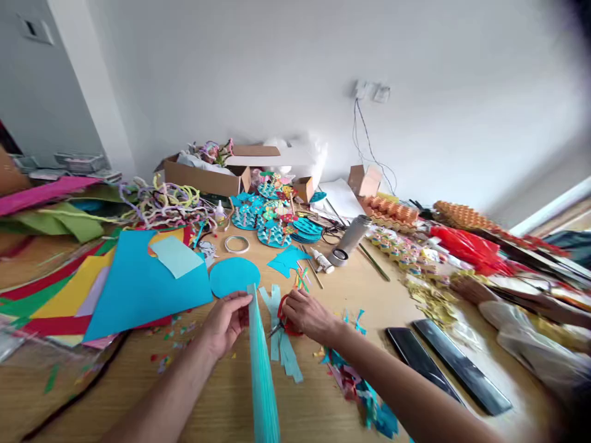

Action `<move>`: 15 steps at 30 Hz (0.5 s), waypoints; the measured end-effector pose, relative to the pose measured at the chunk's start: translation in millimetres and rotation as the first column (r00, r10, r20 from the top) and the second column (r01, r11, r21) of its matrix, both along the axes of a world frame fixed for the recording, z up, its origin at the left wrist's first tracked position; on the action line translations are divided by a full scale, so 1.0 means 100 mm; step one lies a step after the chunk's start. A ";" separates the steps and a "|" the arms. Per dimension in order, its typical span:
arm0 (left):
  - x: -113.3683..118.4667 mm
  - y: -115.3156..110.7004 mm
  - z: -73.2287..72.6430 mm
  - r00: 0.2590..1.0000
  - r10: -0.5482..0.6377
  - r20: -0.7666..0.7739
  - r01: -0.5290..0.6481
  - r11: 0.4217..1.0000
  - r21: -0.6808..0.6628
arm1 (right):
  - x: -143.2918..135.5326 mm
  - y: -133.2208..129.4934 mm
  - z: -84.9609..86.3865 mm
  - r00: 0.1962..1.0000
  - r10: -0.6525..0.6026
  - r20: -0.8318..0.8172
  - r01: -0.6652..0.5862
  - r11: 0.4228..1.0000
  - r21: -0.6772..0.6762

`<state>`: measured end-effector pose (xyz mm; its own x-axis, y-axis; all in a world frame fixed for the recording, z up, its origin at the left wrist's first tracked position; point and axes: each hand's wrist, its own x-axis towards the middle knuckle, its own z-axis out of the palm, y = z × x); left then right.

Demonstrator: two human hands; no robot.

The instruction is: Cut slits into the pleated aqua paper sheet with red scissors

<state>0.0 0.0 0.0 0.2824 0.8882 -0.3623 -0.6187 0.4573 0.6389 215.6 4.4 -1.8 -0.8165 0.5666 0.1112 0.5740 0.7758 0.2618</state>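
My left hand (pixel 231 321) pinches the upper end of a long, pale turquoise paper strip (pixel 263 381), which runs down to the bottom edge of the view. To its right, my right hand (pixel 307 314) is closed around the red handles of a pair of scissors (pixel 281 307), the blades pointing down and left, near the strip. Beneath the scissors lie several short cut pieces of pale turquoise paper (pixel 290 357). Just beyond my left hand is a blue paper circle (pixel 234 277). A blue star-like cutout (pixel 289 261) rests farther back.
Coloured sheets (pixel 148 289) spread across the left. Finished-looking blue paper crafts (pixel 272 215) stand at the back before a cardboard box (pixel 203 177). A tape roll (pixel 237 244), glue bottle (pixel 323 261) and grey cylinder (pixel 355 232) sit mid-table. Two phones (pixel 462 366) and another person's hand (pixel 471 289) are at right.
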 end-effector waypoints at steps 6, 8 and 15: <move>-0.05 0.00 0.03 1.000 0.006 -0.027 -0.006 1.000 -0.021 | 0.05 0.02 0.12 0.997 -0.056 -0.045 0.053 0.997 -0.052; -0.07 0.00 0.04 0.999 0.010 -0.033 -0.011 0.999 -0.035 | 0.10 -0.02 0.29 0.989 -0.118 -0.091 0.114 0.992 -0.049; -0.09 0.00 0.06 1.000 0.012 -0.005 -0.013 0.999 -0.032 | 0.39 -0.47 1.07 0.884 -0.437 -0.168 0.405 0.893 -0.196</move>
